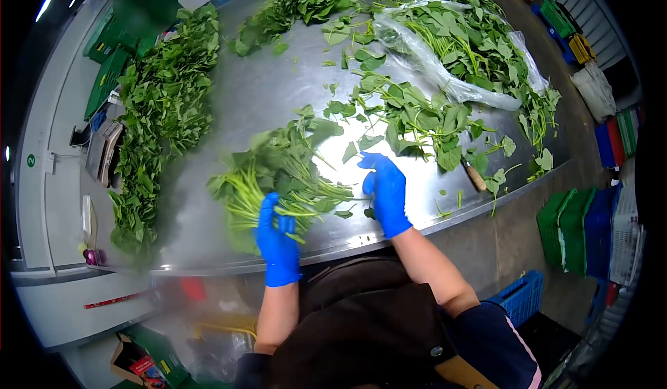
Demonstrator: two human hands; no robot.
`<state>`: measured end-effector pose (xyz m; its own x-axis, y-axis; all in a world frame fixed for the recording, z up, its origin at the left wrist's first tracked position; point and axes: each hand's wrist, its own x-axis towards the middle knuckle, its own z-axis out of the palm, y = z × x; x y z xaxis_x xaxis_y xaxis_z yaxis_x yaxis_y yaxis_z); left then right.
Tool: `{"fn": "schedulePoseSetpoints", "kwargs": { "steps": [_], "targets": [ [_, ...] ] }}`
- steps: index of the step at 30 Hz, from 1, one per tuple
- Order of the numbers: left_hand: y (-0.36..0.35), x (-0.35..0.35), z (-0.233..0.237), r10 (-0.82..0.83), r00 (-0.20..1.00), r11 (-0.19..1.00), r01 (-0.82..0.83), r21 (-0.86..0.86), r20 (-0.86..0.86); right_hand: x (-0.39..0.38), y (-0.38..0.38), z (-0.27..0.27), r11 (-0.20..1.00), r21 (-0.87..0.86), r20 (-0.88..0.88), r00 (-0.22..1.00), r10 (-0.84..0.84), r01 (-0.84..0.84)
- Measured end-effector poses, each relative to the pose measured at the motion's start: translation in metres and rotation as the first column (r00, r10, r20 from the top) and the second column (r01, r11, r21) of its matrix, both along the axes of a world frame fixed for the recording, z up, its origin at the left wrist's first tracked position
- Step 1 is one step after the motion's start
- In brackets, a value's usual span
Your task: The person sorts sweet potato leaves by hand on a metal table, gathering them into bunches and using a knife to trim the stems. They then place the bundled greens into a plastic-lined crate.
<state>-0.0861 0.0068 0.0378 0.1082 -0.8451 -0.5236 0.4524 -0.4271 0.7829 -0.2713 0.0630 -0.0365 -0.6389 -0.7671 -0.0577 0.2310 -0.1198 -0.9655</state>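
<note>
Steel worktop, dull and shiny, with leafy greens spread over most of it. Near the front edge, left of centre, sits the bunch of greens. Its long axis runs roughly from the front edge towards the far side, tilted a little. The pale, thin stems fan out low and to the left, and the broad, soft leaves point away towards the middle of the worktop.

The left hand, in a blue glove, is closed round the stems at the bunch's near end and has them in a firm grip. The right hand, also in a blue glove, rests just beside the bunch's right side with its fingers bent over a few leaves. A thin stem runs up to it, but I can't tell whether it is pinching that stem or only touching it.

Loose greens lie scattered beyond the right hand. A crumpled clear plastic bag lies across a bigger pile at the far right. A long heap of the same leaves lines the left edge. A wooden handle sticks out near the right front edge. Green and blue crates stand on the floor past it.
</note>
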Motion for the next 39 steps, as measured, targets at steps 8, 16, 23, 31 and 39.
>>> {"fn": "schedulePoseSetpoints", "kwargs": {
  "steps": [8,16,23,31,39],
  "targets": [
    [-0.035,0.041,-0.035,0.102,0.94,0.994,-0.084,0.07,-0.325,0.004,-0.071,-0.105,0.908,0.411,-0.849,0.396,0.348,0.084],
    [-0.044,0.059,-0.027,-0.14,0.865,0.989,0.099,-0.109,-0.481,-0.003,-0.057,-0.026,0.926,0.331,-0.318,0.902,0.292,-0.183],
    [-0.023,-0.006,-0.018,-0.298,0.937,0.954,0.296,-0.035,-0.184,0.032,-0.021,0.045,0.963,0.214,-0.444,0.862,0.245,-0.163],
    [-0.009,-0.02,-0.017,-0.402,0.912,0.915,0.398,-0.064,-0.076,0.041,-0.005,0.042,0.964,0.154,-0.555,0.788,0.265,-0.215],
    [-0.004,-0.006,-0.012,-0.478,0.865,0.878,0.47,-0.084,-0.155,0.037,-0.008,0.026,0.849,0.11,0.229,0.844,0.484,-0.517]
  ]
}}
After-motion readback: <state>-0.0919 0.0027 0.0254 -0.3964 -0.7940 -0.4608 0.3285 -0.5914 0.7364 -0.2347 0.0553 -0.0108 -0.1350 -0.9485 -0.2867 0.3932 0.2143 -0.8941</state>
